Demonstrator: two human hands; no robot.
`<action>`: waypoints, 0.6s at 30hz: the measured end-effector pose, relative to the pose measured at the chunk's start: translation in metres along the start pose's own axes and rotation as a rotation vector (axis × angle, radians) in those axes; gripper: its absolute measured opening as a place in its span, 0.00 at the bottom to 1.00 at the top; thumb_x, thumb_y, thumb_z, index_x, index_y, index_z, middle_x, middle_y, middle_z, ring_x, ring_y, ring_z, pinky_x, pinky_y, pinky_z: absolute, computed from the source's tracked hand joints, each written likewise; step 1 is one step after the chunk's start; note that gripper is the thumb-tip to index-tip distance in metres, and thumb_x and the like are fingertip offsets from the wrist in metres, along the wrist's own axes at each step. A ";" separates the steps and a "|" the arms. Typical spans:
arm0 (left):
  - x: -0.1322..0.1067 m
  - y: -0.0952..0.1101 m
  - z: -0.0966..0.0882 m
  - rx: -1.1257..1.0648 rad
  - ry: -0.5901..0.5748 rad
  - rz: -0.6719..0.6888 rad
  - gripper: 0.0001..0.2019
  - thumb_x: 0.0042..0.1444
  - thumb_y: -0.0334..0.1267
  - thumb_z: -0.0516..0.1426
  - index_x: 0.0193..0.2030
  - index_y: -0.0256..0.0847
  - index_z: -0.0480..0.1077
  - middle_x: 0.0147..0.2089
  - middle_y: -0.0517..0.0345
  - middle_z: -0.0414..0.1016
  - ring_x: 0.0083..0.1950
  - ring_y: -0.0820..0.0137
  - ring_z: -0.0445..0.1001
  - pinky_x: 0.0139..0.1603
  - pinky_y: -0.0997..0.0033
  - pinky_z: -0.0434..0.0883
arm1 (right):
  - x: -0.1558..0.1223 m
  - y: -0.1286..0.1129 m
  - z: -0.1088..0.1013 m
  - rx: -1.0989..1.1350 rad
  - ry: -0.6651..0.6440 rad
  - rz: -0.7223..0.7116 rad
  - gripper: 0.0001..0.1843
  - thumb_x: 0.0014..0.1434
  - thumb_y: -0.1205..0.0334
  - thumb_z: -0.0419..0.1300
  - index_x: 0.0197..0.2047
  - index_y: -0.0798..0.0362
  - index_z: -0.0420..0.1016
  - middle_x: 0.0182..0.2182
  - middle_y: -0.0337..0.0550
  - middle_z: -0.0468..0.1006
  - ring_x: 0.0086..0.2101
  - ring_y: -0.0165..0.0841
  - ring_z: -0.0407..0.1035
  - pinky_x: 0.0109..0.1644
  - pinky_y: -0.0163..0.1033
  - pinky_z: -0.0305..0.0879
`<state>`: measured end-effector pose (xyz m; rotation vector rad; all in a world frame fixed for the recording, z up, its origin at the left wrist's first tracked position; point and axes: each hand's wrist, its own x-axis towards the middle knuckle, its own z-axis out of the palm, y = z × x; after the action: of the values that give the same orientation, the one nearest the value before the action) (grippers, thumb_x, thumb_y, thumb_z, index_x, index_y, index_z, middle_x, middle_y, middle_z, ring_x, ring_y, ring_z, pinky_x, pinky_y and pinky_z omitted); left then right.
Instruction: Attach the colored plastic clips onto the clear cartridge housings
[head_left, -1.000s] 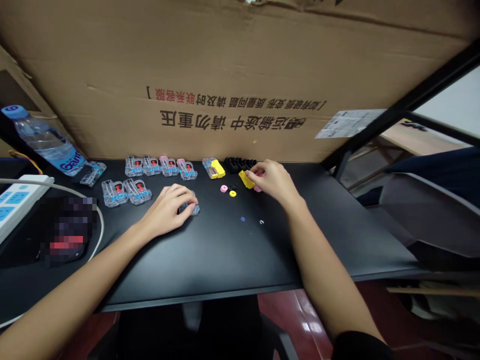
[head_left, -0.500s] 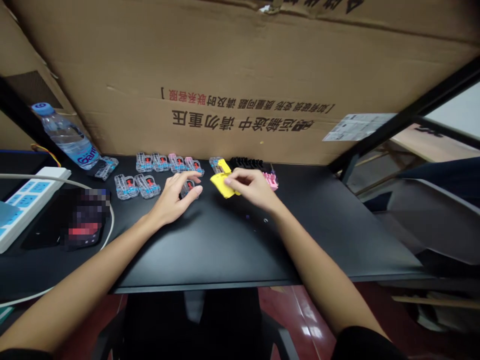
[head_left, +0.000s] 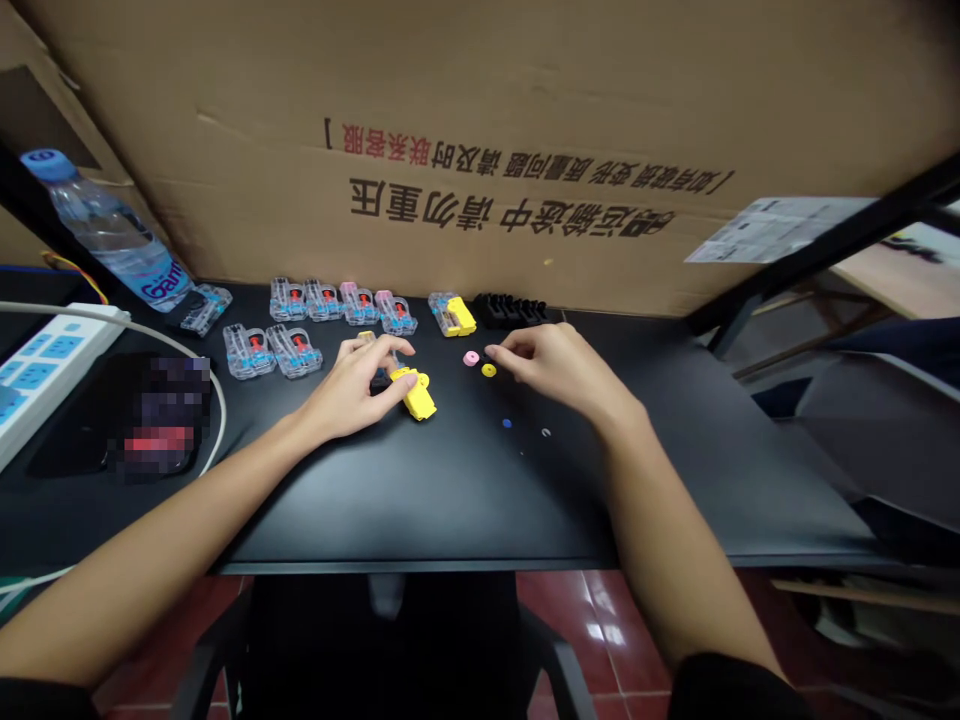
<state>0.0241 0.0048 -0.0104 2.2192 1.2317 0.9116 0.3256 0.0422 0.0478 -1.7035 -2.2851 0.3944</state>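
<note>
Between its thumb and fingers, my left hand [head_left: 364, 385] holds a yellow plastic part [head_left: 418, 396] just above the black table. One clear plastic piece [head_left: 369, 340] is partly hidden behind that hand. My right hand [head_left: 562, 370] is closed in a pinch, with a tiny dark thing at the fingertips that I cannot make out. Close to those fingertips lie a pink disc [head_left: 471, 358] and a yellow disc [head_left: 489, 370]. Nearer to me are a small blue disc [head_left: 507, 423] and a white C-shaped bit [head_left: 546, 433].
Several clear casings [head_left: 296, 350] with red and blue insides stand along the cardboard wall [head_left: 480, 90]. A clear-and-yellow piece [head_left: 459, 316] and a black toothed strip [head_left: 514, 310] sit behind my hands. At left are a bottle [head_left: 120, 240], a power strip [head_left: 52, 370] and a cable [head_left: 222, 410].
The yellow part has passed from my right hand to my left. My right hand has moved right, and the pink and yellow discs now show. The camera view has shifted slightly.
</note>
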 end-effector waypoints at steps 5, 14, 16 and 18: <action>0.000 -0.001 0.001 0.008 0.002 0.035 0.14 0.71 0.49 0.58 0.58 0.46 0.70 0.43 0.60 0.82 0.53 0.62 0.79 0.71 0.51 0.60 | 0.003 0.009 0.003 -0.010 -0.087 0.093 0.19 0.67 0.50 0.67 0.26 0.49 0.84 0.19 0.40 0.80 0.21 0.34 0.72 0.34 0.42 0.63; 0.000 0.001 0.000 0.013 -0.003 0.049 0.14 0.72 0.48 0.57 0.58 0.46 0.71 0.44 0.59 0.82 0.52 0.62 0.80 0.71 0.52 0.60 | 0.006 0.004 0.022 -0.122 -0.103 0.065 0.15 0.63 0.55 0.67 0.25 0.48 0.83 0.15 0.39 0.76 0.21 0.36 0.73 0.31 0.42 0.60; 0.000 0.001 0.000 0.017 -0.011 0.043 0.14 0.72 0.48 0.57 0.58 0.45 0.71 0.44 0.59 0.82 0.52 0.62 0.79 0.71 0.51 0.60 | 0.004 0.003 0.023 -0.149 -0.100 0.052 0.11 0.61 0.58 0.67 0.27 0.48 0.84 0.17 0.40 0.78 0.24 0.37 0.74 0.32 0.42 0.60; 0.000 0.001 -0.001 0.020 -0.014 0.038 0.14 0.72 0.49 0.57 0.58 0.45 0.71 0.44 0.59 0.82 0.53 0.61 0.79 0.71 0.51 0.59 | 0.002 0.002 0.023 -0.144 -0.104 0.042 0.07 0.58 0.61 0.67 0.30 0.48 0.85 0.20 0.41 0.80 0.26 0.38 0.76 0.32 0.42 0.60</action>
<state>0.0240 0.0041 -0.0093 2.2685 1.2013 0.9001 0.3181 0.0437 0.0261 -1.8428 -2.4076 0.3412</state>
